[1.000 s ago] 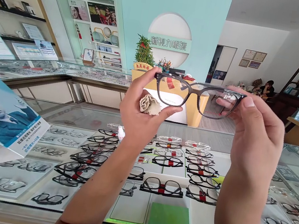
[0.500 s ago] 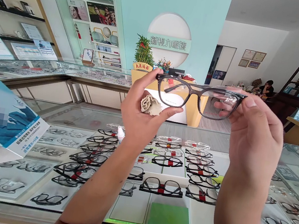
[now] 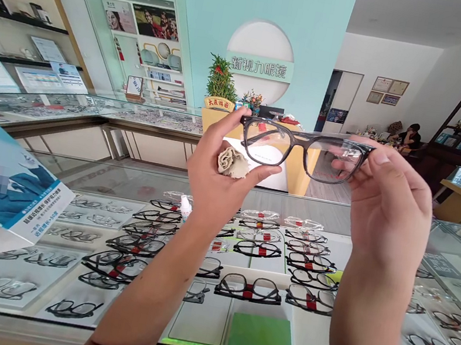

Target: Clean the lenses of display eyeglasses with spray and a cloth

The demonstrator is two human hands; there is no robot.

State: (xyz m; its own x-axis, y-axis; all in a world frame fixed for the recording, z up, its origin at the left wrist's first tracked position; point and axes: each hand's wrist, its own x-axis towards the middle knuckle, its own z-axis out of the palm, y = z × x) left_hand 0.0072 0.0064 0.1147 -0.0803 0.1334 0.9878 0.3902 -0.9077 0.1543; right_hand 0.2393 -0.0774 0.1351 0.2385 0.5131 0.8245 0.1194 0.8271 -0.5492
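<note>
A pair of dark grey glasses (image 3: 301,141) is held up in the air above the counter, its lenses upright and spread between my two hands. My left hand (image 3: 220,165) grips the frame's left corner with a fingertip, and a crumpled beige cloth (image 3: 233,163) is tucked in its palm. At the opposite corner, my right hand (image 3: 391,195) pinches the frame between thumb and fingers. Some of its fingers show through the right lens. One folded temple is visible behind the left lens.
Below is a glass display counter (image 3: 129,340) with rows of glasses (image 3: 249,288) inside. A small white bottle (image 3: 186,206) stands near my left forearm. A blue and white box-like sign (image 3: 1,180) leans at the left. A person (image 3: 410,137) sits far back right.
The glasses have turned slightly, and their right end has shifted a little left together with my right hand. My left hand stays nearly in place.
</note>
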